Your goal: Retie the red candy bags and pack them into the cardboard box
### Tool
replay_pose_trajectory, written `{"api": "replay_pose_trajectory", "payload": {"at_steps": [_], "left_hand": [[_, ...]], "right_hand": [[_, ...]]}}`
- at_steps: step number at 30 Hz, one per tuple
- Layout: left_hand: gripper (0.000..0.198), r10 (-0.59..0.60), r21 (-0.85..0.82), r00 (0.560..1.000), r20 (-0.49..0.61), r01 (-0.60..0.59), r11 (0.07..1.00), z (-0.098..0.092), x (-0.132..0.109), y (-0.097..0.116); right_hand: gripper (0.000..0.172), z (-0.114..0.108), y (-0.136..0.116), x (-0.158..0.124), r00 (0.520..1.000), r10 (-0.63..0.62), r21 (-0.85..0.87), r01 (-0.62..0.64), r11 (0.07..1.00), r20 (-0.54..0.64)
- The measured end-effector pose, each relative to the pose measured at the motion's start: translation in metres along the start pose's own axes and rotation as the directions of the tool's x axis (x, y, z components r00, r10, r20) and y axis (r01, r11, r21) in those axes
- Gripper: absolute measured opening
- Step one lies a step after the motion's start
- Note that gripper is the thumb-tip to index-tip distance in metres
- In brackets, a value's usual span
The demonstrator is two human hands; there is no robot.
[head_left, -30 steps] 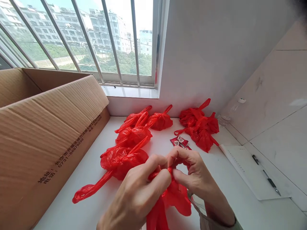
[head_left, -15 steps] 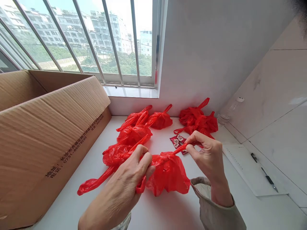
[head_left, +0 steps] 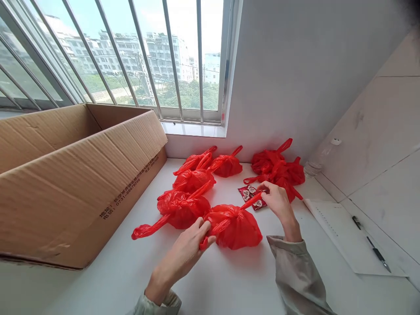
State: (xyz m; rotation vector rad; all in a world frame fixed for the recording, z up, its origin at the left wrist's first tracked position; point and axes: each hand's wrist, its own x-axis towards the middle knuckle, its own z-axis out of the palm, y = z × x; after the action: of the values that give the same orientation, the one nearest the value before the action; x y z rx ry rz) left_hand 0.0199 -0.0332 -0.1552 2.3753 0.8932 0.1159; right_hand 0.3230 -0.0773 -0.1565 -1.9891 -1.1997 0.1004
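Note:
A knotted red plastic bag (head_left: 238, 229) rests on the white table in front of me, its contents hidden. My left hand (head_left: 193, 238) is closed around the handle on its left side. On the other side, my right hand (head_left: 275, 199) pinches the second handle, which is stretched up and to the right. Partly under that handle lie small dark red packets (head_left: 251, 194) with white print. Another tied red bag (head_left: 187, 212) sits just left of the held one, with a long handle trailing toward the box.
More tied red bags (head_left: 226, 166) stand along the wall. A heap of red bags (head_left: 275, 162) lies at the back right, beside a clear plastic bottle (head_left: 315, 164). An open cardboard box (head_left: 124, 175) occupies the left. Paper (head_left: 341, 240) and a pen (head_left: 377, 253) lie right.
Both hands have moved away from me with the held bag, which now sits on the table beside the other tied bag. The camera view has shifted left and back.

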Motion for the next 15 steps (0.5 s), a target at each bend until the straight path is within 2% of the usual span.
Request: {"api": "replay_pose_trajectory", "payload": {"at_steps": [2,4,6,8,10,12,13,15], "left_hand": [[0.017,-0.021,-0.006,0.999,0.049,0.021,1.000,0.004,-0.012,-0.007],[0.012,-0.058,-0.007,0.996,0.067,0.059,0.998,0.002,-0.030,-0.011],[0.012,-0.105,-0.004,0.993,0.050,0.106,0.994,-0.004,-0.049,-0.011],[0.006,-0.139,0.010,0.990,-0.008,0.139,0.990,-0.015,-0.067,-0.009],[0.007,-0.131,0.040,0.986,-0.099,0.136,0.990,-0.029,-0.084,-0.007],[0.012,-0.042,0.123,0.966,-0.257,0.076,0.989,-0.045,-0.100,-0.005],[0.013,0.026,0.191,0.936,-0.351,0.045,0.981,-0.053,-0.109,-0.004],[0.015,0.143,0.346,0.833,-0.534,0.060,0.936,-0.073,-0.127,0.000]], "right_hand": [[0.042,-0.015,-0.006,-0.009,0.992,-0.097,0.000,0.097,0.995,0.082],[0.051,-0.029,-0.020,-0.021,0.951,-0.243,0.033,0.241,0.970,0.191],[0.048,-0.036,-0.038,-0.034,0.867,-0.371,0.080,0.366,0.927,0.332],[0.049,-0.030,-0.055,-0.045,0.780,-0.414,0.072,0.434,0.898,0.469],[0.047,-0.015,-0.063,-0.052,0.720,-0.373,-0.027,0.476,0.879,0.585],[0.029,0.000,-0.063,-0.053,0.694,-0.293,-0.140,0.494,0.858,0.658],[0.021,0.005,-0.061,-0.051,0.694,-0.265,-0.176,0.495,0.851,0.670],[0.018,0.009,-0.052,-0.044,0.723,-0.252,-0.204,0.479,0.854,0.644]]}}
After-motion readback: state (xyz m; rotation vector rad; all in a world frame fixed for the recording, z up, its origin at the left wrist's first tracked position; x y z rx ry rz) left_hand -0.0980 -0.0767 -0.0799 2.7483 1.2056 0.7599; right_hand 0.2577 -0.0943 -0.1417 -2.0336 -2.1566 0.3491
